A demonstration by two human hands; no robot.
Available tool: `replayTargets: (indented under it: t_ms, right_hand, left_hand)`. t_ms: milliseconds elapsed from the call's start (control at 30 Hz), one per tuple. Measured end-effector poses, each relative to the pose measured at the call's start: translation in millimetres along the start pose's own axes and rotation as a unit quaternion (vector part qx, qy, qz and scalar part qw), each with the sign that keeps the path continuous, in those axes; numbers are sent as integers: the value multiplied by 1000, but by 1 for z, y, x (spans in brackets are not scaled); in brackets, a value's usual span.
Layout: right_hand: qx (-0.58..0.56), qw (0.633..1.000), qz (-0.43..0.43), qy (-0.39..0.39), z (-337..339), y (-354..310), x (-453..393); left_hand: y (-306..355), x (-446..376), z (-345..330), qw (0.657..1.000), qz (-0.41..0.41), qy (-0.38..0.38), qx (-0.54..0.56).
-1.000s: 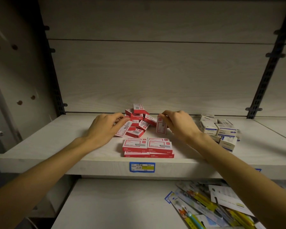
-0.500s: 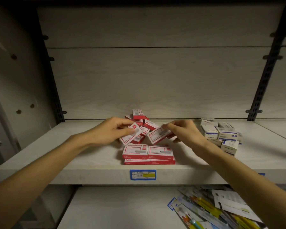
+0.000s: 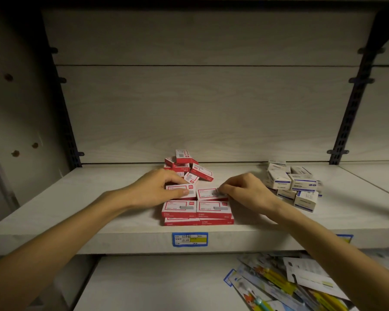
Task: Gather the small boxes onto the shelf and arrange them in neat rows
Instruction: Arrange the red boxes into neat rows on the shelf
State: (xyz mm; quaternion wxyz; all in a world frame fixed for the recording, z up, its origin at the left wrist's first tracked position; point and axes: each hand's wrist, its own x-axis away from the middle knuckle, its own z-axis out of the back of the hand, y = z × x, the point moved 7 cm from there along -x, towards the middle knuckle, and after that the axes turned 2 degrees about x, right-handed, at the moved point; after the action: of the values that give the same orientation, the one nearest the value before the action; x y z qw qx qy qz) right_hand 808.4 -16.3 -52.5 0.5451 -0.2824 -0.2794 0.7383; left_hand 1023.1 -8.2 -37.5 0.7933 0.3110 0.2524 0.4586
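Both hands had come down from the loose heap since a second earlier: the left hand point(image 3: 160, 189) pinched a red box point(image 3: 177, 190) and the right hand point(image 3: 245, 191) pinched another red box point(image 3: 208, 193), each now lying flat just behind the stacked front pairs point(image 3: 197, 212). That started a second row (a judgement), though the jumbled red pile point(image 3: 188, 168) behind remained unsorted. Further right, well apart, sat a cluster of white-and-blue boxes point(image 3: 294, 184), also untidy. All rested on the pale wood-grain shelf point(image 3: 99, 194), with a blue price label point(image 3: 190, 239) on its front edge; packaged stationery point(image 3: 285, 286) lay on the lower shelf in dim light.
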Motion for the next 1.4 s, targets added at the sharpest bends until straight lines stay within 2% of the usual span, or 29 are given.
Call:
replayTargets:
  t_ms: [200, 333, 400, 467, 533, 633, 733, 833, 933, 1200, 1400]
  right_hand:
    - [-39, 997, 41, -42, -8, -8, 1]
    - [-4, 997, 65, -30, -7, -13, 0]
    - [19, 997, 67, -22, -6, -18, -5]
    - [41, 996, 81, -17, -6, -26, -10]
    - [56, 993, 103, -16, -8, -38, -16]
    - [75, 991, 107, 4, -11, -51, -29]
    - [130, 987, 88, 36, -14, -47, -50]
    - [136, 990, 47, 5, -20, -36, -67]
    - [109, 993, 23, -38, -25, -27, -74]
    - [144, 988, 46, 12, -18, -16, -86]
    - [112, 992, 61, 2, -23, -18, -86]
  left_hand:
    - [0, 4, -6, 999, 10, 15, -34]
    - [-1, 9, -5, 998, 9, 41, -55]
    - [-3, 12, 2, 997, 16, 75, -25]
    - [-3, 13, 15, 989, 12, 146, -36]
    - [-4, 13, 31, 972, 18, 219, -82]
    - [-7, 13, 48, 945, 53, 262, -187]
    - [-24, 9, 48, 944, 110, 219, -220]
    - [-37, 6, 37, 956, 150, 158, -198]
    - [-32, 2, 33, 954, 167, 146, -201]
    - [-30, -31, 19, 939, 198, 146, -240]
    - [-40, -38, 30, 936, 214, 128, -248]
